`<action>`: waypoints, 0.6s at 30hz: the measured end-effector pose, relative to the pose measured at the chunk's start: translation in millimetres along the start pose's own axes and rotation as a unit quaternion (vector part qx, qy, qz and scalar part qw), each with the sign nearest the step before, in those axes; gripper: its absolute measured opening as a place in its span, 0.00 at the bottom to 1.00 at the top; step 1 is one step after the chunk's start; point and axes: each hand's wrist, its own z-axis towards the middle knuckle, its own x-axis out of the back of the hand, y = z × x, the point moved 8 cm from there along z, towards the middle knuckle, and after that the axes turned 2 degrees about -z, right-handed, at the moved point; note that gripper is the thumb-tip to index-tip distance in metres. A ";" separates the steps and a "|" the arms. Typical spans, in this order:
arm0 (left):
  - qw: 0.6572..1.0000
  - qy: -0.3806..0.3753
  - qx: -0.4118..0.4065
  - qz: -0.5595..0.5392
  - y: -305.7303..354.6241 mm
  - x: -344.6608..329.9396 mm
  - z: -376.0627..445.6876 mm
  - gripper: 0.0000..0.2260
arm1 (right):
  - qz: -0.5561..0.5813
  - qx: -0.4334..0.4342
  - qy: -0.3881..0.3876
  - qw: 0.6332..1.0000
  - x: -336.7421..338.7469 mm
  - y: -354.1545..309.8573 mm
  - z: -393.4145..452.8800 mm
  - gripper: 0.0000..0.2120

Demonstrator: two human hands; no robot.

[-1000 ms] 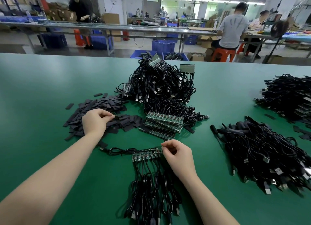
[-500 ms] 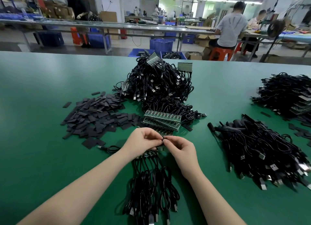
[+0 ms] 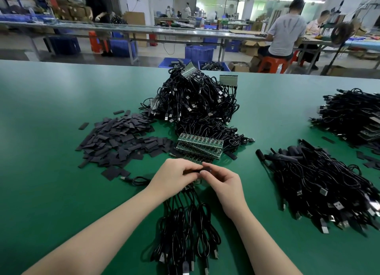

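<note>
Two bare hands meet at the centre of a green counter point(image 3: 51, 192). The left hand point(image 3: 174, 176) and right hand point(image 3: 224, 184) touch fingertip to fingertip, both pinching a small black sleeve point(image 3: 206, 169) just above a green board strip point(image 3: 197, 181) that is mostly hidden beneath them. Its black cables point(image 3: 185, 233) trail toward 6 o'clock. A stack of green boards point(image 3: 199, 145) lies at 12 o'clock, loose black sleeves point(image 3: 119, 139) at 10 o'clock and a cable pile point(image 3: 320, 184) at 3 o'clock.

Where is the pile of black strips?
Head view: the black strips lie left of centre on the table, beside the cable heap, beyond the left hand.
</note>
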 end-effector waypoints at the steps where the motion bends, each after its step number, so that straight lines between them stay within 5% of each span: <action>1: 1.000 0.000 0.002 -0.008 -1.1 -0.8 0.1 0.10 | -0.008 0.005 0.003 1.000 -0.6 -1.0 0.0 0.09; 5: 0.998 -0.027 0.027 -0.046 -7.2 -6.1 0.0 0.08 | -0.031 0.021 0.035 0.999 4.9 -3.3 0.6 0.05; 10: 0.996 -0.065 0.028 0.051 -11.5 -7.5 2.6 0.19 | -0.007 0.001 0.067 0.998 11.9 2.2 2.0 0.03; 18: 0.998 -0.036 0.054 -0.021 -11.8 -4.9 0.8 0.08 | -0.031 0.009 0.011 0.999 2.7 -0.3 0.2 0.06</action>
